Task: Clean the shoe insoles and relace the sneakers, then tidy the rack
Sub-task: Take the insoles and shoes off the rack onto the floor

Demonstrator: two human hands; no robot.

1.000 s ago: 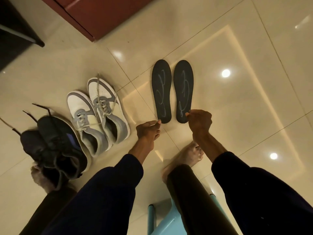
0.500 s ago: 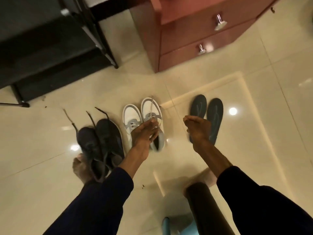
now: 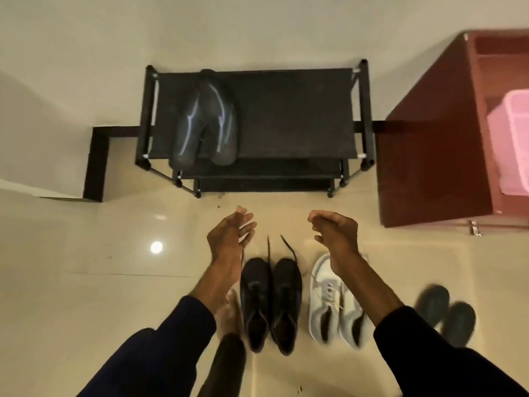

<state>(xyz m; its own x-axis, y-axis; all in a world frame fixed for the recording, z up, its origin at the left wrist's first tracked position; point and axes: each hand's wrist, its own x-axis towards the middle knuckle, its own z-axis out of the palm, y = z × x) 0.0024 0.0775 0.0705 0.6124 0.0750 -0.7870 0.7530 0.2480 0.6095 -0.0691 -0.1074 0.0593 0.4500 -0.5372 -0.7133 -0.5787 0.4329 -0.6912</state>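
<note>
Two hands above the near floor, neither holding anything: left hand [image 3: 229, 239] with fingers straight and slightly spread, right hand [image 3: 335, 233] with fingers loosely curled on nothing. Below them, black sneakers [image 3: 282, 299] with laces trailing loose toward the far rack [image 3: 286, 116]; white sneakers [image 3: 326, 293] just right of these; floor insoles [image 3: 458, 322] farther right on the tile; rack insoles [image 3: 206, 121] on the top shelf. Judged between steps, with relacing outstanding. Next move: reach down, pinch a loose black lace end and thread the eyelets.

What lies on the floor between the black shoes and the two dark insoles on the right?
The pair of white sneakers stands there, as the head view shows.
</note>
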